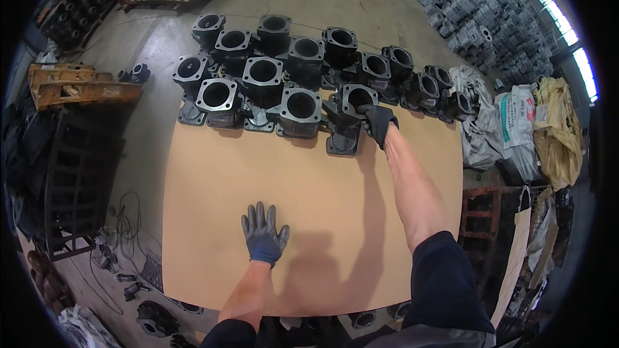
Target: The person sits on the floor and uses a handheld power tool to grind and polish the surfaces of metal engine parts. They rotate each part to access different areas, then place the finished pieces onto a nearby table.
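Observation:
Gloved in grey and blue, my left hand [263, 235] lies flat on the tan tabletop [219, 183], fingers spread, holding nothing. My right hand [379, 122], in a dark glove, reaches forward and grips the right side of a dark cast metal housing [343, 130]. This housing has a square machined flange around a round bore at its top and a flat foot at the near end. Its fingers are partly hidden against the bore's edge. Just left of it stands another cast housing [300, 108] of the same shape.
Several similar housings [262, 76] stand close together along the table's far side. White and yellow sacks [519, 129] sit to the right, beyond the table. A dark rack [80, 167] and cables [126, 225] are on the left. Stacked grey castings [480, 22] fill the back right.

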Available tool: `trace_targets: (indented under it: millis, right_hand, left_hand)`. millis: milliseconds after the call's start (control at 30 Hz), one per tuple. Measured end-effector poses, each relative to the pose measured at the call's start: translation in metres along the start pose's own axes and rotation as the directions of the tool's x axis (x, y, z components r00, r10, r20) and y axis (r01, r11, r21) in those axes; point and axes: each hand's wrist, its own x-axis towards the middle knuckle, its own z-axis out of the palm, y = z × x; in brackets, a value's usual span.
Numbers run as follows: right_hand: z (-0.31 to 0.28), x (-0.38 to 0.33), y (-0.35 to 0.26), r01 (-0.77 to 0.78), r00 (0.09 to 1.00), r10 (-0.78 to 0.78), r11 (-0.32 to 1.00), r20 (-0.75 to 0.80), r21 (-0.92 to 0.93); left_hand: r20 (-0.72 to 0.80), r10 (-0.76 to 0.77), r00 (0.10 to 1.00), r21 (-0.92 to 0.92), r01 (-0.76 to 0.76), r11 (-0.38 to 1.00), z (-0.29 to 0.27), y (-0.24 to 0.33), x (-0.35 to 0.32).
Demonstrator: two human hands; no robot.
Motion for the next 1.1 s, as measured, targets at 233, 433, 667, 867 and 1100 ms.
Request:
trace_targets:
  millis: [233, 433, 667, 867, 1100]
  right_hand:
    - [0.021, 0.006, -0.006, -0.048, 0.997, 0.046, 0.998, 0.054, 0.028]
    - [0.035, 0.005, -0.019, -0.021, 1.0, 0.021, 1.0, 0.022, 0.02]
    - [0.047, 0.014, -0.028, -0.04, 0.999, 0.04, 0.999, 0.001, -0.016]
    - [0.053, 0.007, -0.033, -0.038, 0.999, 0.039, 0.997, -0.016, 0.065]
    - [0.05, 0.036, -0.019, -0.05, 0.999, 0.049, 0.995, 0.02, 0.088]
  left_hand:
    - [0.008, -0.006, 1.0, -0.022, 0.006, 1.0, 0.001, -0.005, 0.001]
    - [0.039, -0.012, 0.999, -0.047, 0.014, 0.999, 0.002, -0.005, 0.002]
    - [0.027, -0.006, 1.0, -0.049, 0.007, 0.999, 0.005, -0.006, 0.002]
    - [0.037, -0.015, 0.999, -0.047, 0.017, 0.999, 0.003, -0.006, 0.001]
    - [0.004, -0.004, 1.0, -0.004, 0.004, 1.0, 0.004, -0.005, 0.002]
